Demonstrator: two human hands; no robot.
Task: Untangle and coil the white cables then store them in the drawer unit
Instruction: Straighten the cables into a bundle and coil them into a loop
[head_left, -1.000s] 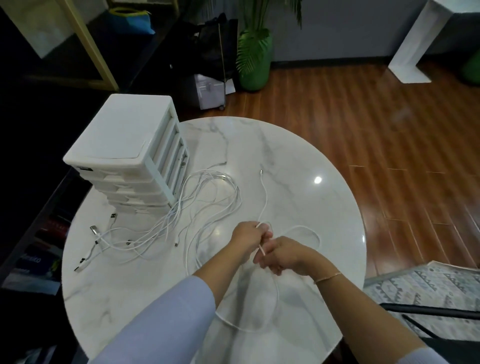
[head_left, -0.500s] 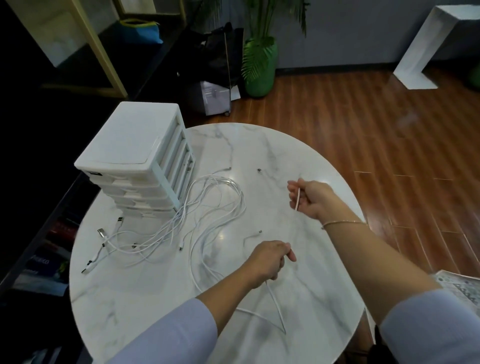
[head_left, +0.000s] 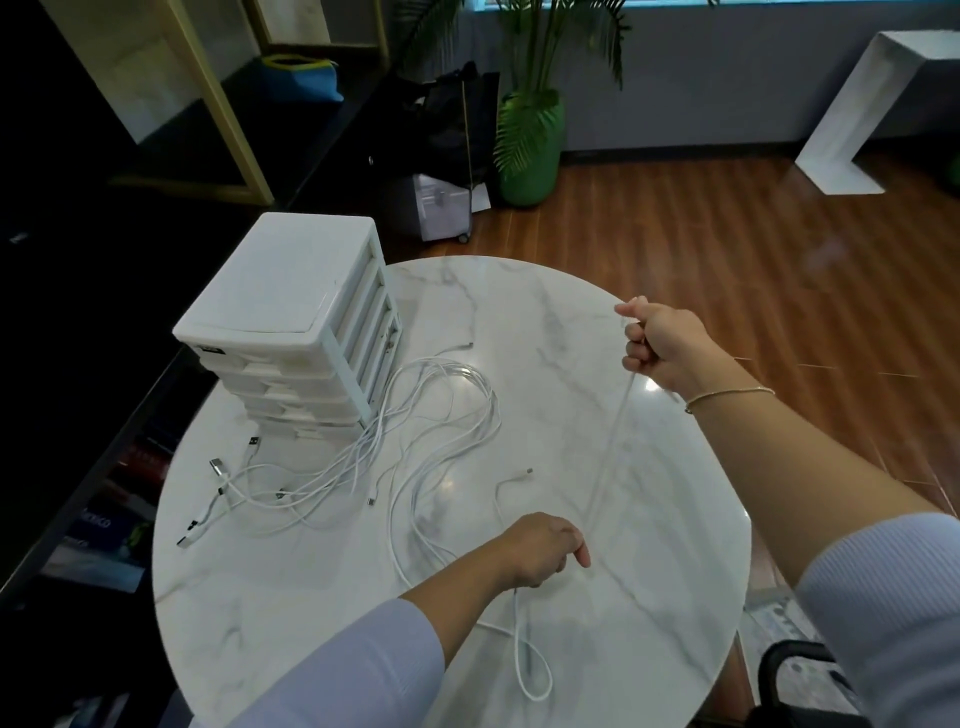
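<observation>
One white cable (head_left: 609, 451) stretches taut between my two hands above the round marble table (head_left: 675, 597). My right hand (head_left: 662, 345) grips its far end, raised over the table's right side. My left hand (head_left: 540, 551) grips the same cable near the table's middle front, and a loop of it (head_left: 535, 670) hangs down onto the marble below that hand. A tangle of other white cables (head_left: 415, 431) with USB plugs lies on the left half of the table. The white drawer unit (head_left: 291, 322) stands at the table's left edge with its drawers closed.
A loose cable end (head_left: 522, 474) lies just beyond my left hand. Dark shelving (head_left: 78, 364) runs along the left of the table. Past the table are a wooden floor, a green potted plant (head_left: 530, 150) and a black chair part (head_left: 800, 670) at lower right.
My hands, close together a second ago, have pulled apart. The right hand moved up and to the right, drawing the cable straight, while the left hand stayed low near the front.
</observation>
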